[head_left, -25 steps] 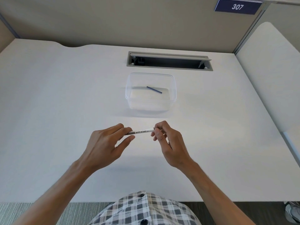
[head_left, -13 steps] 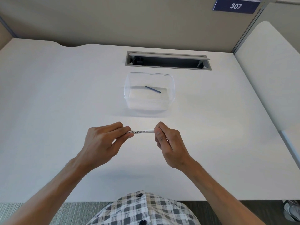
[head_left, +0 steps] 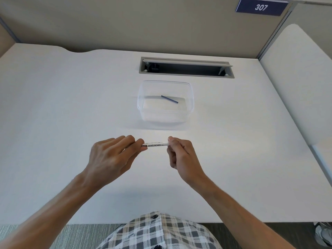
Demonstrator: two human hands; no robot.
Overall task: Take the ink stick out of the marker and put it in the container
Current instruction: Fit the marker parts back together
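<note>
A white whiteboard marker (head_left: 156,144) lies level between my two hands, just above the white desk. My left hand (head_left: 113,155) pinches its left end, which is hidden by my fingers. My right hand (head_left: 181,155) pinches its right end with thumb and forefinger. Beyond the marker stands a clear plastic container (head_left: 143,105), and one dark blue ink stick (head_left: 169,99) lies slanted on its floor.
A grey cable slot (head_left: 186,67) is open in the desk (head_left: 53,114) behind the container. A beige partition rises at the back with a blue sign reading 307 (head_left: 261,7). A second white desk surface (head_left: 301,78) adjoins on the right.
Both hands keep hold of the marker. My right-hand fingers have shifted their grip on its right end, and more of the barrel shows between the hands.
</note>
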